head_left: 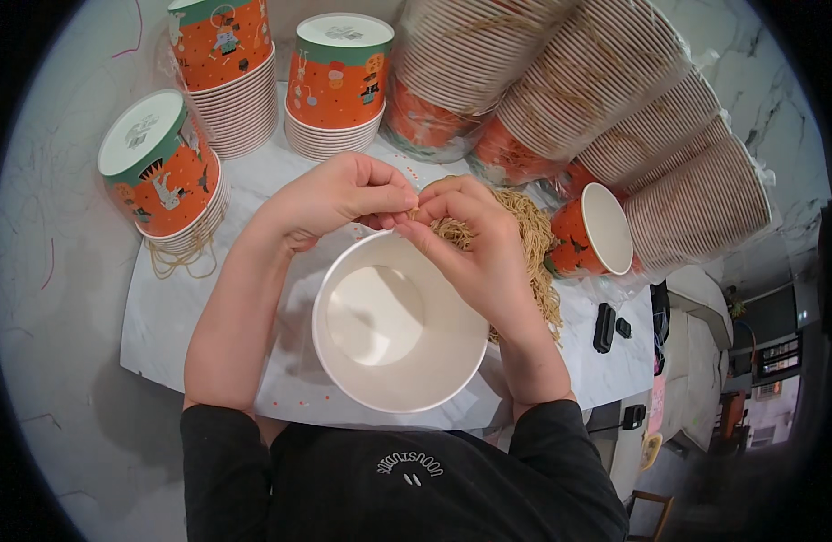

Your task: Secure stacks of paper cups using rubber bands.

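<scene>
My left hand [366, 191] and my right hand [470, 226] meet fingertip to fingertip above the far rim of a large white paper bucket [366, 307]. Both are closed in a pinch, and a short bit of tan cord [413, 214] shows between the fingertips, most of it hidden. Directly beneath, the bucket stands mouth up, and its inside looks bare. Behind and beside my right hand lies a heap of tan cords [529, 239], partly covered by that hand and wrist.
Upside-down stacks of orange and green buckets [163, 181], [334, 81] line the far left; cord loops [183, 257] hang at one. Plastic-wrapped stacks [596, 72] fill the far right. A single bucket [605, 230] lies tilted by the heap. Small black items [604, 327] rest near the table's right edge.
</scene>
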